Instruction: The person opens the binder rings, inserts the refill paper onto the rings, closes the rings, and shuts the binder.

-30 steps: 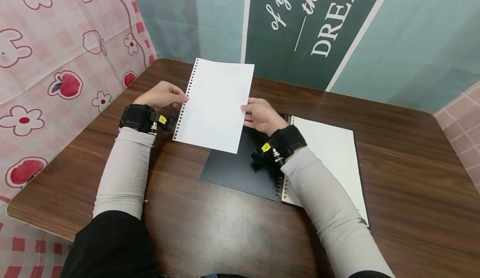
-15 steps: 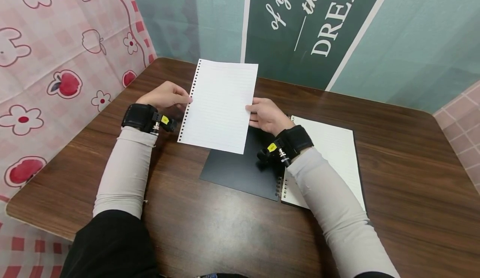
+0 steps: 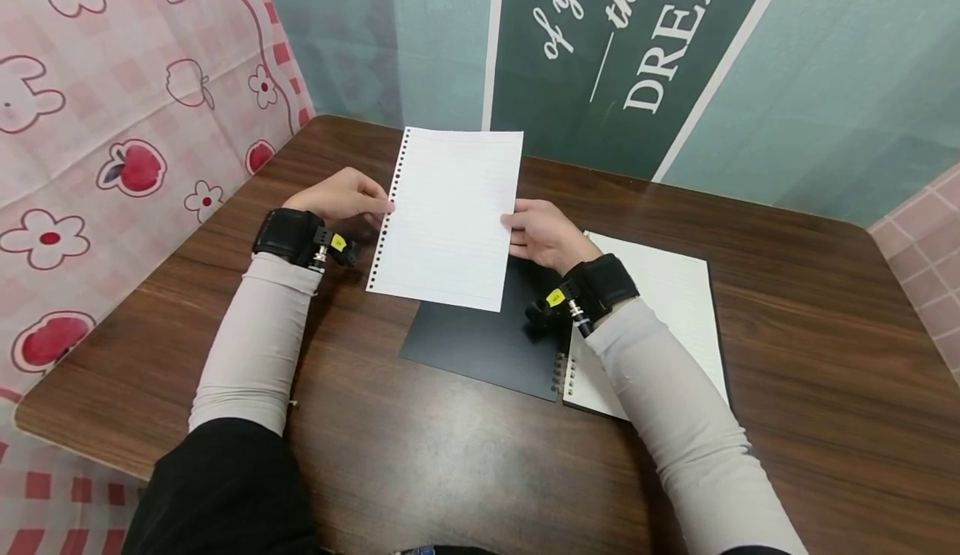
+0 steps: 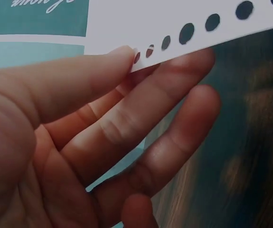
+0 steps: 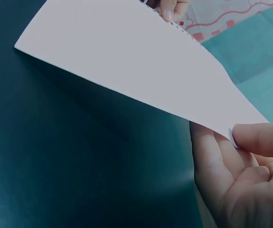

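Note:
A loose-leaf sheet [image 3: 450,217] of white lined paper, with a row of punched holes down its left edge, is held up between both hands. My left hand [image 3: 341,197] pinches the holed edge; in the left wrist view the thumb lies on top of the paper [image 4: 122,23] with fingers behind. At the opposite edge my right hand [image 3: 549,234] pinches with its thumb in front, and the right wrist view shows the sheet [image 5: 127,57] bowing slightly. Below it lies an open ring-bound notebook [image 3: 660,305], its dark cover [image 3: 480,347] folded out to the left, partly hidden.
The brown wooden table [image 3: 420,455] has a back edge against a teal and green printed cloth [image 3: 810,80]. On the left hangs a pink patterned curtain [image 3: 142,97]. My right forearm [image 3: 675,397] crosses over the notebook's page.
Both hands have carried the sheet a short way to the right and slightly nearer to me. Their pinch on its two edges stays the same, and the notebook has not moved.

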A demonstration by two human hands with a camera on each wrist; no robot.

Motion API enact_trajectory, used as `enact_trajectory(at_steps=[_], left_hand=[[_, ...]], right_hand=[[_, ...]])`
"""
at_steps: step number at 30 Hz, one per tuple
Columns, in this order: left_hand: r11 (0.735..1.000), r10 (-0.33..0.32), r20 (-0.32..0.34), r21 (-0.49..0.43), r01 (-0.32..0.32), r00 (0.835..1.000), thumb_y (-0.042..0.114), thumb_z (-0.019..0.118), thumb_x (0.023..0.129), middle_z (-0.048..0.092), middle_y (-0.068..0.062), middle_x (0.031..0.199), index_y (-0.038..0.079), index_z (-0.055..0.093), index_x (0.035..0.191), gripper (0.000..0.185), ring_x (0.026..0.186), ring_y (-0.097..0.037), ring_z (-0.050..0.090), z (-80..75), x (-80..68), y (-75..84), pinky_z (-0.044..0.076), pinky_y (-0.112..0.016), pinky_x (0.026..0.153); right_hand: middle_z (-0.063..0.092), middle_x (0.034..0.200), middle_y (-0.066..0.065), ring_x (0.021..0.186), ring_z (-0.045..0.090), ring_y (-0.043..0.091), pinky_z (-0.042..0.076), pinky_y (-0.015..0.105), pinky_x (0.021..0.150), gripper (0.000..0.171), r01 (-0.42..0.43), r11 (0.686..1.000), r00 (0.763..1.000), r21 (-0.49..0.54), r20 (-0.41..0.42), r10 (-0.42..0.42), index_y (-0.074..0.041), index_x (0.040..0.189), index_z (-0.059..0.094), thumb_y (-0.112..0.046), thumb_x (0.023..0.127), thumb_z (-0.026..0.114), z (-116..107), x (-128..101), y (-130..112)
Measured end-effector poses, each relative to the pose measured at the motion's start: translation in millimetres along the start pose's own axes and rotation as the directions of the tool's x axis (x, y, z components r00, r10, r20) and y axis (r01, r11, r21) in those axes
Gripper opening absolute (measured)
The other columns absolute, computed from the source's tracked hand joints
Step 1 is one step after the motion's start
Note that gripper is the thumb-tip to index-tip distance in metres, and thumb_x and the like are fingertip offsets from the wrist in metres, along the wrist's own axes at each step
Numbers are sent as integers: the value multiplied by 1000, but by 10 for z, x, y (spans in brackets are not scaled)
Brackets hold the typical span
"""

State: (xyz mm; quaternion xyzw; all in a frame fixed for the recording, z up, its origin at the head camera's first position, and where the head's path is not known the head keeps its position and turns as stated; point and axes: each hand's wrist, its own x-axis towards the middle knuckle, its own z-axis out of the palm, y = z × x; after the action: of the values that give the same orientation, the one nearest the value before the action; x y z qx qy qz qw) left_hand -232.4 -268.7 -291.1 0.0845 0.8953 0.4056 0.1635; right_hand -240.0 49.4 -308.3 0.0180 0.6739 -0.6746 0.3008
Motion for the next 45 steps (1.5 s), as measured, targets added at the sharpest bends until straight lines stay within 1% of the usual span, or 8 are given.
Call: enact_trajectory(at_steps=[7,11,17,24,27,31,36,45], left_hand=[[1000,4,11,-5,-4,1000,20,62,98,73,-9,94,-3,73,102,25,84,-19,72,28,7,14,54,-37,88],[1000,11,17,-11,-10,1000,19,62,98,72,-9,94,-3,73,101,25,84,-20,73,35,13,19,55,-39,90],[999,35,35,-5,-35,999,18,62,98,72,-6,91,-2,74,98,23,84,-21,73,47,36,23,56,-39,89],[997,72,55,-1,-73,996,18,62,98,74,-4,86,-1,74,95,23,85,-22,72,81,68,38,56,-32,83],[997,70,40,12,-71,997,19,63,97,71,-5,85,0,74,93,23,85,-20,65,93,65,55,50,-30,80],[996,77,25,31,-78,997,20,63,97,69,-7,87,1,75,93,23,88,-21,55,107,59,84,43,-34,80],[993,110,39,39,-111,993,18,63,97,73,-4,90,1,75,96,21,94,-23,64,120,61,117,48,-37,87],[988,148,64,27,-150,987,16,63,97,73,-7,92,0,75,98,20,91,-26,68,159,79,119,50,-33,84]], right_hand=[[62,125,7,105,66,16,49,39,103,41,-5,1000,1000,-9,-12,5,-11,147,45,-11,106,44,-32,-14,16],[63,122,5,102,68,13,54,33,92,42,-3,1000,1000,-11,-4,3,-12,148,45,-11,106,44,-53,-44,13],[69,108,1,92,71,11,57,26,77,40,2,1000,1000,-5,5,-2,-9,146,46,-10,105,45,-99,-105,17],[72,98,-2,87,73,10,59,26,74,37,11,1000,1000,-8,-3,-11,-6,142,49,-10,105,46,-148,-155,45],[73,96,-2,85,73,10,59,26,73,37,12,1000,1000,1,0,-12,-5,141,49,-9,105,46,-171,-163,55],[73,96,-3,86,73,9,59,25,74,38,9,1000,1000,9,9,-9,-6,143,48,-9,105,45,-193,-188,61],[72,97,-4,88,73,9,58,25,76,41,24,1000,1000,8,13,-25,-6,145,45,-9,105,45,-229,-236,67],[74,94,-4,87,73,9,59,26,75,40,31,999,999,19,7,-31,-5,143,48,-8,104,47,-288,-303,90]])
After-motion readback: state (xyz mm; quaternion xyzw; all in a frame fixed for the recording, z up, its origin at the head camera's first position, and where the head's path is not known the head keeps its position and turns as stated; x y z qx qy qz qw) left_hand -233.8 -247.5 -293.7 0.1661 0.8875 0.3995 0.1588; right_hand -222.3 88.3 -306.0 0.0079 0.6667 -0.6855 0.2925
